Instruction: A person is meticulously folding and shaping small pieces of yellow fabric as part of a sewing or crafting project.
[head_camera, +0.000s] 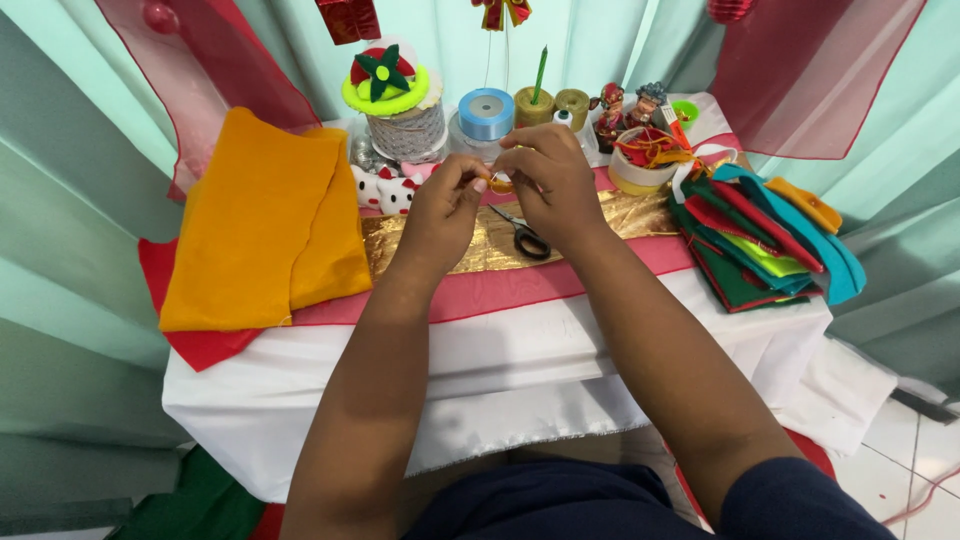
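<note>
My left hand (440, 210) and my right hand (548, 180) are raised together over the middle of the small table (500, 370). Between their fingertips they pinch a small orange piece (501, 184), too small to tell what kind. Under the hands a gold cloth strip (480, 250) runs across the table, and black-handled scissors (525, 238) lie on it just below my right hand.
An orange felt stack (260, 225) lies at the left over red felt. Folded felt sheets in green, red and teal (765, 240) pile up at the right. At the back stand a blue ribbon roll (486, 113), lace spools, figurines and a tub of ribbons (640, 165). Curtains surround the table.
</note>
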